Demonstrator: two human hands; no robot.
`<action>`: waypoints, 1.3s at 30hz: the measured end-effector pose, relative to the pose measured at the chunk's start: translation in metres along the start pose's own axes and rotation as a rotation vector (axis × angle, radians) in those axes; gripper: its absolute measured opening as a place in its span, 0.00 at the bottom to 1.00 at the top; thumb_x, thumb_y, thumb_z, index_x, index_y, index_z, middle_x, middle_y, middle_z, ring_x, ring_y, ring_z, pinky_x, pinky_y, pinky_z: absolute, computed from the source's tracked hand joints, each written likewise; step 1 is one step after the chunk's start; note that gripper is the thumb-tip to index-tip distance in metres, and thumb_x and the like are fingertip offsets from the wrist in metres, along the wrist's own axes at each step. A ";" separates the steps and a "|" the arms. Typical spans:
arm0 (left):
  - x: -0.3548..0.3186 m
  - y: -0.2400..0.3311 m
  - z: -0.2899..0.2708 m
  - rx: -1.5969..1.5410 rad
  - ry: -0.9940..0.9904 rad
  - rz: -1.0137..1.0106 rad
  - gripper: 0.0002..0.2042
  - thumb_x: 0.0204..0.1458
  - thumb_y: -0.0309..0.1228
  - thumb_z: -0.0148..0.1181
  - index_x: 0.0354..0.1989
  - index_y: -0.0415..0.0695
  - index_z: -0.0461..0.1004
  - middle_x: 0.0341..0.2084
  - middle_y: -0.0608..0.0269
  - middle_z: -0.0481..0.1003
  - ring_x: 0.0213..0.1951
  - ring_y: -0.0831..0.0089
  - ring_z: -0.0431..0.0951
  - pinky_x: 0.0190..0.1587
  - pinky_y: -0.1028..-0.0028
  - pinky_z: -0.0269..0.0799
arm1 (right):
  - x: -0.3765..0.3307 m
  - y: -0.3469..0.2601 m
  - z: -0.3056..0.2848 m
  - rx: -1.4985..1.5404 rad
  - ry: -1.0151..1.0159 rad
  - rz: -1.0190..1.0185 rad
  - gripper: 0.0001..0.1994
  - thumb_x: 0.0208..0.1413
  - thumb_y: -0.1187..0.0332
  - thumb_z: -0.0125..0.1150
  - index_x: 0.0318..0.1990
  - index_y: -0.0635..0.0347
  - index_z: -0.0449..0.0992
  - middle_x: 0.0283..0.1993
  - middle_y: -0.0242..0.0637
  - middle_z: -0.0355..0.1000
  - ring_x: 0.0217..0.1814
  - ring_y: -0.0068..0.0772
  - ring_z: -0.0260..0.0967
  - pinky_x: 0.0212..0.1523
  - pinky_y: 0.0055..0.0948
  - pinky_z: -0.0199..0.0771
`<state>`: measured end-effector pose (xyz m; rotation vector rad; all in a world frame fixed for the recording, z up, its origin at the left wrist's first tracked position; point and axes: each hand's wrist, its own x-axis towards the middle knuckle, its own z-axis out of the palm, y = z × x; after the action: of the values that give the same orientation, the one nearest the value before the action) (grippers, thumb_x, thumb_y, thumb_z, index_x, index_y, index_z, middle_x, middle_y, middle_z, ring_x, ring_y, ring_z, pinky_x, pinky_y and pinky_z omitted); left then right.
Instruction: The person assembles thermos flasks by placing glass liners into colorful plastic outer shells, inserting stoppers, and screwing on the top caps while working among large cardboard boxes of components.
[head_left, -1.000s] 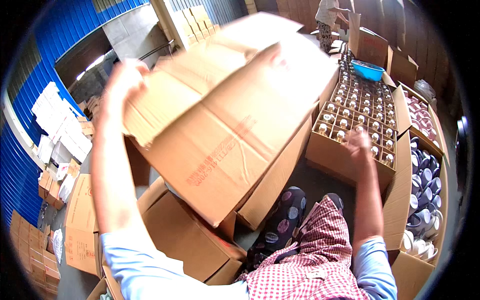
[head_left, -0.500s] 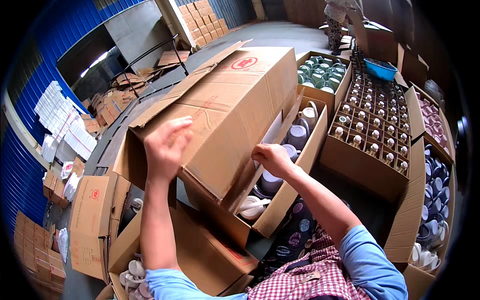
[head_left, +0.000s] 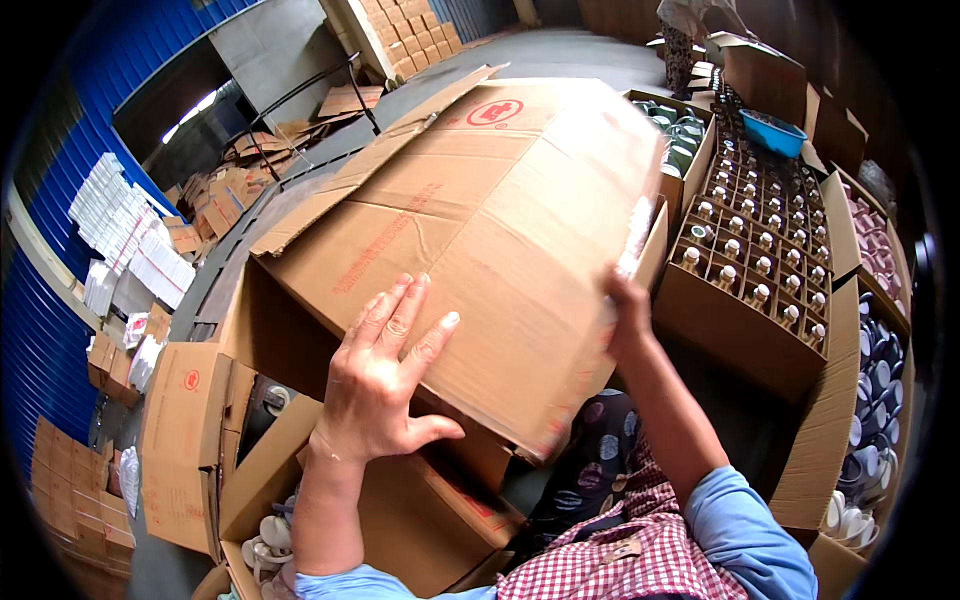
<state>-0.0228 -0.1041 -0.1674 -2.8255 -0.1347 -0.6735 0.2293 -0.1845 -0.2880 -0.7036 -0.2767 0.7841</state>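
Note:
A large brown cardboard carton (head_left: 480,230) lies tilted in front of me, its top spreading over the box below. My left hand (head_left: 385,365) rests on its near face, fingers spread and stretched out. At the right rim of the carton my right hand (head_left: 628,315) is closed around the edge, blurred by motion. Beneath, only a strip of the box's side (head_left: 655,245) shows, and its contents are hidden. Below my left forearm, an open carton holds white mugs (head_left: 270,545).
Cartons stand close on my right: divided bottles (head_left: 755,240), blue-grey mugs (head_left: 875,380), pink mugs (head_left: 865,235) and green mugs (head_left: 680,135). A blue basin (head_left: 773,133) sits on the bottles. Another person (head_left: 685,40) stands at the back. Flattened cardboard (head_left: 225,195) is heaped at left.
The carton's right side has swung up and outward, covering the mugs that showed beneath. My left hand has come down flat onto the cardboard; my right hand has moved right with the edge.

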 end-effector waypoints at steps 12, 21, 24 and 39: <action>0.012 -0.029 0.018 -0.947 0.654 -0.651 0.24 0.56 0.39 0.56 0.53 0.32 0.64 0.49 0.58 0.69 0.50 0.71 0.68 0.57 0.69 0.59 | 0.040 0.055 0.029 -0.862 -0.270 -0.390 0.29 0.59 0.49 0.46 0.55 0.68 0.66 0.50 0.41 0.70 0.50 0.30 0.65 0.49 0.27 0.64; 0.015 -0.079 0.004 -1.166 0.780 -0.718 0.25 0.56 0.42 0.54 0.51 0.30 0.66 0.48 0.54 0.70 0.49 0.68 0.70 0.55 0.67 0.65 | -0.070 -0.005 0.012 -0.579 -1.015 0.275 0.17 0.58 0.56 0.49 0.37 0.63 0.75 0.35 0.37 0.73 0.41 0.30 0.69 0.43 0.31 0.68; 0.016 -0.071 0.011 -1.097 0.809 -0.701 0.22 0.56 0.40 0.56 0.49 0.31 0.65 0.47 0.54 0.69 0.50 0.68 0.68 0.56 0.68 0.62 | -0.051 -0.032 0.043 -0.532 -0.624 -0.117 0.16 0.60 0.57 0.50 0.39 0.62 0.75 0.33 0.35 0.74 0.23 0.20 0.65 0.32 0.22 0.69; 0.054 -0.095 0.035 -1.322 0.701 -0.678 0.25 0.56 0.42 0.55 0.52 0.32 0.66 0.50 0.58 0.70 0.52 0.69 0.68 0.57 0.69 0.61 | -0.026 -0.179 -0.053 -1.641 -0.656 -1.021 0.05 0.33 0.72 0.66 0.21 0.49 0.77 0.32 0.26 0.72 0.46 0.34 0.68 0.60 0.37 0.58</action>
<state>0.0271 -0.0012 -0.1539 -3.2765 -0.7723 -2.6640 0.3348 -0.3179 -0.2061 -1.5684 -1.8244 -0.4372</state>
